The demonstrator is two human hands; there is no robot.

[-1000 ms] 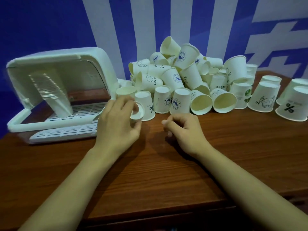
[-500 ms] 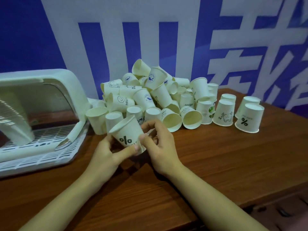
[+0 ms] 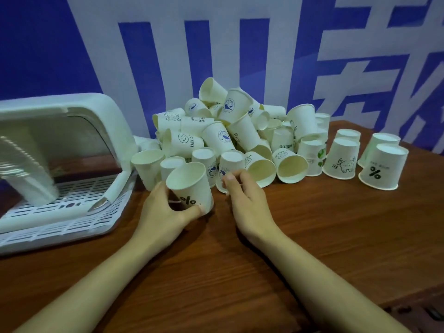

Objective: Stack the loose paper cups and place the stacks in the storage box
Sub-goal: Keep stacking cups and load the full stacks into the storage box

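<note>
A large heap of loose white paper cups [image 3: 242,131] lies on the wooden table against the blue wall. My left hand [image 3: 163,212] grips a tilted cup printed with a % sign [image 3: 189,188] in front of the heap, thumb on its near side. My right hand [image 3: 245,198] is just right of it, fingertips curled on the lower side of an upside-down cup with a blue print [image 3: 229,162]. The white storage box [image 3: 113,121] stands open at the left, with a long stack of cups [image 3: 28,169] lying on its slotted tray [image 3: 62,212].
Several upside-down cups [image 3: 382,164] stand apart at the right of the heap. An upright cup [image 3: 147,164] stands next to the box's corner. The wooden table [image 3: 312,236] has bare surface in front and ends at the right near edge.
My left hand picked the % cup up from the table. My right hand briefly held it too, then let go and moved right onto the upside-down cup behind. The view shifted right.
</note>
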